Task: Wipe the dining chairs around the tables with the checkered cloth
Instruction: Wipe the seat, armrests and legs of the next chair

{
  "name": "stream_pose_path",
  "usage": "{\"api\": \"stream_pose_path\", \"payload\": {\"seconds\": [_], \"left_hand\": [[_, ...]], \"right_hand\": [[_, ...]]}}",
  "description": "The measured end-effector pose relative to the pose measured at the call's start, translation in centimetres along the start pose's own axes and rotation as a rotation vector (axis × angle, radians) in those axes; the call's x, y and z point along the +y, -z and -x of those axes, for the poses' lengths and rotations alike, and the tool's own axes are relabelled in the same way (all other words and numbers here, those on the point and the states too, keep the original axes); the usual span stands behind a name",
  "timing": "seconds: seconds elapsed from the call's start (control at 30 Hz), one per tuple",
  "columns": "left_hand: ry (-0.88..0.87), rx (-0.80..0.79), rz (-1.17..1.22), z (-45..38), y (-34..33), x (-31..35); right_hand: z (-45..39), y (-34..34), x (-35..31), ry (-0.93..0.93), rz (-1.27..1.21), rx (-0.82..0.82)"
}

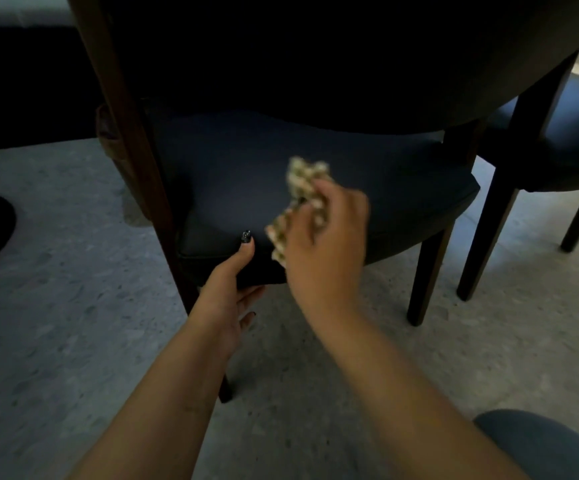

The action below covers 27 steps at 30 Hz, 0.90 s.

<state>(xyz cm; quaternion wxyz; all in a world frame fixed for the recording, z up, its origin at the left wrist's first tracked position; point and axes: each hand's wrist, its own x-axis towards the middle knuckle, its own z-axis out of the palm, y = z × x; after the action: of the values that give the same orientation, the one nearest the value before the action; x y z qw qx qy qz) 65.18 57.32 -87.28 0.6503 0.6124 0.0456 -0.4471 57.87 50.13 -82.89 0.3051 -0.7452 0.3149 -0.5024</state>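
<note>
2 bare hands work at the front of a dark blue dining chair (281, 174); the right hand (326, 237) is curled around the checkered cloth (301, 199), with the fingers closed on a bunched middle part of it, and the hand and cloth are blurred; the cloth shows a pale beige and brown check, 1 end sticking up above the fingers and the other end hanging down at the thumb side; it sits over the front half of the padded seat, though whether it touches the seat cannot be told from this view; the left hand (229, 289) grips the front edge of the seat, thumb on top with a dark painted nail, the other fingers reaching underneath, so the hand is narrowly closed on the cushion edge; a dark wooden chair leg (142, 161) runs up just left of that hand, and the curved backrest (315, 57) fills the top of the view in deep shadow; a 2nd chair (540, 140) of the same kind stands just beside the 1st on the right; the speckled grey floor (73, 306) spreads below; a knee in blue fabric (537, 445) shows at the lower right corner.
</note>
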Motion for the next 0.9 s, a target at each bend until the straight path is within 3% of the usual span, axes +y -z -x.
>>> {"api": "stream_pose_path", "payload": {"seconds": [0.1, 0.17, 0.23, 0.33, 0.4, 0.5, 0.57, 0.7, 0.8, 0.9], "left_hand": [[0.017, 0.059, 0.039, 0.1, -0.4, 0.1], [0.007, 0.062, 0.037, 0.0, -0.3, 0.0], [-0.003, 0.019, 0.033, 0.0, -0.3, 0.0], [0.003, 0.016, 0.057, -0.1, -0.1, -0.2], [-0.005, 0.022, 0.061, -0.2, -0.2, -0.2], [0.02, 0.044, 0.11, -0.2, -0.7, -0.1], [0.019, 0.079, 0.134, -0.1, -1.1, 0.0], [-0.02, 0.121, 0.117, -0.2, -1.3, -0.1], [-0.026, 0.12, 0.105, -0.2, -1.1, -0.3], [-0.037, 0.106, 0.106, -0.1, -1.0, -0.4]], "right_hand": [[-1.9, -2.5, 0.1, 0.341, 0.525, -0.397], [-2.1, -2.7, 1.0, 0.518, 0.64, -0.499], [-3.7, -0.6, 2.8, 0.568, 0.646, -0.55], [-7.8, 4.7, 7.1, 0.499, 0.766, -0.475], [-9.8, 7.7, 9.5, 0.296, 0.751, -0.354], [-9.6, 5.9, 8.9, 0.133, 0.726, -0.209], [-7.9, 1.7, 6.2, 0.203, 0.674, -0.247], [-4.8, -4.9, 1.0, 0.383, 0.497, -0.479], [-5.6, -3.9, 1.9, 0.472, 0.489, -0.562], [-7.5, 1.0, 5.5, 0.555, 0.499, -0.536]]}}
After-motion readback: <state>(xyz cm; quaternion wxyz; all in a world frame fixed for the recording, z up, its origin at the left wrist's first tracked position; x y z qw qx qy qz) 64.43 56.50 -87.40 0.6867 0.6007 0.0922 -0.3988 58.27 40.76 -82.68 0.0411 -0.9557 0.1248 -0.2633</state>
